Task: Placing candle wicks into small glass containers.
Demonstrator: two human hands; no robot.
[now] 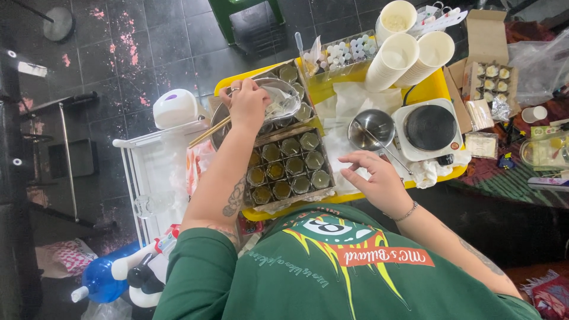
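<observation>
My left hand (248, 105) is closed around a pair of wooden chopsticks (208, 131) over a metal bowl (278, 101) lined with a clear plastic bag. Below the bowl sits a cardboard box (288, 167) of several small glass jars filled with amber and pale wax. My right hand (377, 181) hovers with loosely curled fingers, holding nothing, above white paper towel (341, 118) on the yellow tray (435, 90), just under a small metal pot (371, 128) with a thin handle.
A white electric hotplate (428, 127) stands right of the pot. Stacked paper cups (409, 59) and a clear box of small bottles (349, 53) lie behind. A carton of small candles (491, 77) is at right. A white wire rack (155, 172) stands left.
</observation>
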